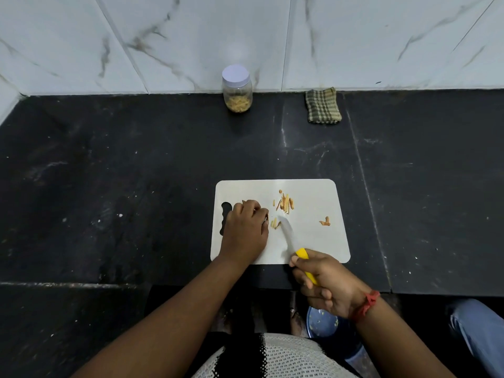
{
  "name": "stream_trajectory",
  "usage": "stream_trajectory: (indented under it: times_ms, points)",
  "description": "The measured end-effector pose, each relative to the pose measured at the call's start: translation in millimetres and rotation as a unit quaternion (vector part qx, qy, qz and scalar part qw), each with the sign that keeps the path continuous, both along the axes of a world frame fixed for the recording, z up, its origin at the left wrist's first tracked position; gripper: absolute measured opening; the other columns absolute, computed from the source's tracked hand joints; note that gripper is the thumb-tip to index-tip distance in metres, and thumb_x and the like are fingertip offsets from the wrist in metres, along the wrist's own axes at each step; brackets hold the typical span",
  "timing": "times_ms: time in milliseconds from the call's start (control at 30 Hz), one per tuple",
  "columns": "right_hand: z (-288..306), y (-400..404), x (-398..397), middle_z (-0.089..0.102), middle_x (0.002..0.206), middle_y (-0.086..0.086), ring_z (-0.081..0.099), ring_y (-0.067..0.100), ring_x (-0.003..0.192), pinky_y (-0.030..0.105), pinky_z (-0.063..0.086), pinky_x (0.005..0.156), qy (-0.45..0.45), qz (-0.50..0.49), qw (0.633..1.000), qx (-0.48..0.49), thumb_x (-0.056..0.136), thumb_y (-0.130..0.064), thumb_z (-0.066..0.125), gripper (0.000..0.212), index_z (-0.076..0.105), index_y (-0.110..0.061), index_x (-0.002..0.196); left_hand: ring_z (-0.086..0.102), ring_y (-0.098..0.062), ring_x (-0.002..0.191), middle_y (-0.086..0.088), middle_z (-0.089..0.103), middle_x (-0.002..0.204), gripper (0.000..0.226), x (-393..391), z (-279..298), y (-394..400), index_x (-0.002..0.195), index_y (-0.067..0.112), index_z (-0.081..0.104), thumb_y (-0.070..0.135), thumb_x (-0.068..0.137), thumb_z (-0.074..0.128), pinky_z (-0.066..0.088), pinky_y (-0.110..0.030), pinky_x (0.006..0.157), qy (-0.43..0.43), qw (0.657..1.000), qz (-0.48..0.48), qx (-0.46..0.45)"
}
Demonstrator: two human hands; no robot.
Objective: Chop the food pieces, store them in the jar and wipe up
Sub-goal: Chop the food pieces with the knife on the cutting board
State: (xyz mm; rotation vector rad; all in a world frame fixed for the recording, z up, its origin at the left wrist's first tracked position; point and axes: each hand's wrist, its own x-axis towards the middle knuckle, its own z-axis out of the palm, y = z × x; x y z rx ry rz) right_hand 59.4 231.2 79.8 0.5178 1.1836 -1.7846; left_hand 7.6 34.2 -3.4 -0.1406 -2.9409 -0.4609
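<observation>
I am pinning a thin food piece (266, 214) on the cutting board (313, 241) with my left hand (246, 227), right hand (324, 282) gripping the knife (289, 236) by its yellow handle — the sticks look light, brittle, apt to skitter.

Left hand (246, 227) knuckles-up with fingers curled under, right hand (324, 282) in a closed grip.

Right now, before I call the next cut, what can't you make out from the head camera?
- Knife blade: motion-blurred, so its edge and contact with the cutting board are unclear.
- Whatever the left hand pins down: hidden under its fingers.
- Knife handle: mostly covered by the right hand.
- Jar contents: too small to identify.
- Blue bowl below the counter: partly hidden by the right wrist.
</observation>
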Motion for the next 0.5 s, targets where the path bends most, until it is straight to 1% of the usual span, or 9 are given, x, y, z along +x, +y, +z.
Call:
stream_trajectory:
  times_ms: [133, 267, 400, 500]
  points:
    - [0, 9, -5, 0.04, 0.055, 0.009, 0.021, 0.009, 0.028, 0.009, 0.022, 0.036, 0.027, -0.034, 0.999, 0.022, 0.101, -0.015, 0.046, 0.009, 0.049, -0.01, 0.094, 0.052, -0.024, 0.097, 0.001, 0.058, 0.118, 0.017, -10, 6, 4, 0.106, 0.025, 0.072, 0.03, 0.092, 0.063, 0.043, -0.042, 0.081, 0.009, 1.0, 0.006, -0.026]
    - [1, 11, -9, 0.041, 0.056, 0.01, 0.02, 0.01, 0.029, 0.01, 0.022, 0.037, 0.054, -0.034, 0.997, 0.047, 0.101, -0.016, 0.048, 0.014, 0.048, -0.011, 0.088, 0.05, -0.025, 0.102, 0.002, 0.057, 0.121, 0.021, -22, 14, 9, 0.107, 0.028, 0.072, 0.032, 0.09, 0.061, 0.042, -0.042, 0.084, -0.015, 0.999, 0.008, -0.033]
    - [4, 12, -8, 0.043, 0.056, 0.011, 0.021, 0.012, 0.029, 0.011, 0.023, 0.037, 0.08, -0.027, 0.995, 0.058, 0.101, -0.016, 0.049, 0.006, 0.048, -0.013, 0.095, 0.049, -0.025, 0.104, 0.0, 0.057, 0.123, 0.025, -23, 19, 7, 0.103, 0.025, 0.071, 0.035, 0.084, 0.06, 0.04, -0.042, 0.084, -0.021, 0.998, -0.001, -0.053]
    - [6, 16, -9, 0.044, 0.056, 0.011, 0.021, 0.012, 0.029, 0.012, 0.025, 0.037, 0.092, -0.021, 0.993, 0.064, 0.101, -0.017, 0.049, 0.006, 0.048, -0.012, 0.097, 0.048, -0.027, 0.103, -0.002, 0.056, 0.125, 0.025, -20, 19, 3, 0.099, 0.025, 0.071, 0.039, 0.083, 0.058, 0.039, -0.043, 0.083, -0.009, 0.996, -0.025, -0.08]
